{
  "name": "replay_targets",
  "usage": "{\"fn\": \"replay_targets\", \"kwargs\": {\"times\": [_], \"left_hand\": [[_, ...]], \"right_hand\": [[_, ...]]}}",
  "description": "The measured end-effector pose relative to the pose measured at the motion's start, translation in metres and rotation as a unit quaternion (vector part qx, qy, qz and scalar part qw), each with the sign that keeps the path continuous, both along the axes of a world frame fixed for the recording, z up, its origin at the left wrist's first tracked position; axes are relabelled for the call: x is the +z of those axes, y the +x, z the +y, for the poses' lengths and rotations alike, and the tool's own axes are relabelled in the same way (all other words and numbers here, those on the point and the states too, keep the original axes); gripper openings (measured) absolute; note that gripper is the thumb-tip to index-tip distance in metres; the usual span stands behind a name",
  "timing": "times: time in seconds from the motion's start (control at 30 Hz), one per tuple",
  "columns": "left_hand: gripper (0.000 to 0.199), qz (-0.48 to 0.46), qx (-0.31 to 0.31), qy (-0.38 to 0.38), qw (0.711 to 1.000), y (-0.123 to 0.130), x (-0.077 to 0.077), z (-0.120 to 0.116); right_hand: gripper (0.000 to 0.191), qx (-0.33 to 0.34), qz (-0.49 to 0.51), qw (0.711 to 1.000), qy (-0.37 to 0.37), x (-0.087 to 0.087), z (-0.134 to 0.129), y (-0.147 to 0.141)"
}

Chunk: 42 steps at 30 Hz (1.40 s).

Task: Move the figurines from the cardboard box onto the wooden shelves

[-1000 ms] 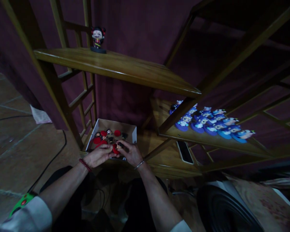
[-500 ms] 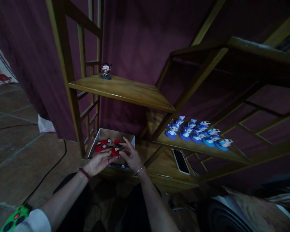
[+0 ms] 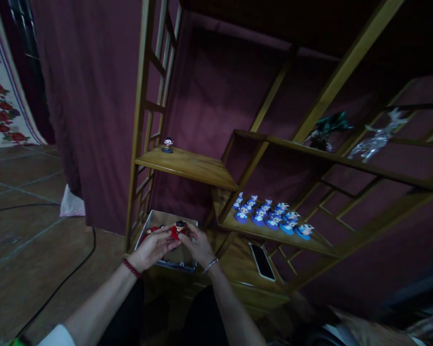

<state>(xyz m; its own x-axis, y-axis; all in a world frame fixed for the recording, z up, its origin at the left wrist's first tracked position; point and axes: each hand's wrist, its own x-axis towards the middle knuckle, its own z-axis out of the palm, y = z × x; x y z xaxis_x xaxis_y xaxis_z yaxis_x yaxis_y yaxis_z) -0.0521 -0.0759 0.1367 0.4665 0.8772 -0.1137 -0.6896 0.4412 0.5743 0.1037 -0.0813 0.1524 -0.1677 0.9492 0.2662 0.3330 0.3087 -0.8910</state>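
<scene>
Between my two hands, above a shallow white box [image 3: 182, 265], is a small red figurine [image 3: 178, 230] with black hair. My left hand [image 3: 155, 248] grips it from the left, fingers closed against its side. From the right, my right hand [image 3: 199, 244] pinches it with thumb and fingers. More red figurines [image 3: 149, 231] lie in the box, partly covered by my left hand. A single dark-haired figurine [image 3: 168, 144] stands upright on the upper left wooden shelf [image 3: 187, 165].
Several blue and purple figurines [image 3: 274, 220] stand in rows on the middle shelf [image 3: 234, 222]. Below them lies a phone [image 3: 262, 262]. A clear deer-like ornament [image 3: 378, 137] and a green ornament [image 3: 328, 127] occupy the higher right shelf. A cable [image 3: 68, 276] crosses the tiled floor.
My view has tilted up and shifted, bringing the higher right shelf's ornaments in. The red figurine is lifted a little and more upright, with both hands closed on it.
</scene>
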Motion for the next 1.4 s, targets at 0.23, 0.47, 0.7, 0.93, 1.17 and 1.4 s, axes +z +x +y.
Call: {"fn": "replay_targets", "kwargs": {"times": [0.23,0.47,0.7,0.93,1.17,1.4], "left_hand": [[0.025,-0.008,-0.017,0.072,0.997,-0.005,0.035,-0.012],[0.025,0.001,-0.005,0.12,0.993,-0.008,0.074,-0.021],[0.022,0.005,-0.004,0.167,0.986,-0.01,0.103,-0.028],[0.021,0.036,0.018,0.19,0.981,-0.007,0.129,-0.026],[0.012,0.095,0.092,0.213,0.968,-0.016,0.171,-0.016],[0.009,0.137,0.154,0.245,0.947,-0.029,0.195,0.009]], "right_hand": [[0.039,0.016,0.027,0.999,0.037,0.035,-0.009,-0.004],[0.035,0.014,-0.036,0.994,0.098,0.079,-0.022,-0.007],[0.034,-0.014,-0.066,0.988,0.14,0.109,-0.032,-0.01],[0.028,-0.044,-0.092,0.98,0.169,0.141,-0.038,-0.014],[0.033,-0.037,-0.094,0.978,0.181,0.174,-0.015,-0.022],[0.039,-0.016,-0.066,0.987,0.149,0.194,0.024,-0.042]]}}
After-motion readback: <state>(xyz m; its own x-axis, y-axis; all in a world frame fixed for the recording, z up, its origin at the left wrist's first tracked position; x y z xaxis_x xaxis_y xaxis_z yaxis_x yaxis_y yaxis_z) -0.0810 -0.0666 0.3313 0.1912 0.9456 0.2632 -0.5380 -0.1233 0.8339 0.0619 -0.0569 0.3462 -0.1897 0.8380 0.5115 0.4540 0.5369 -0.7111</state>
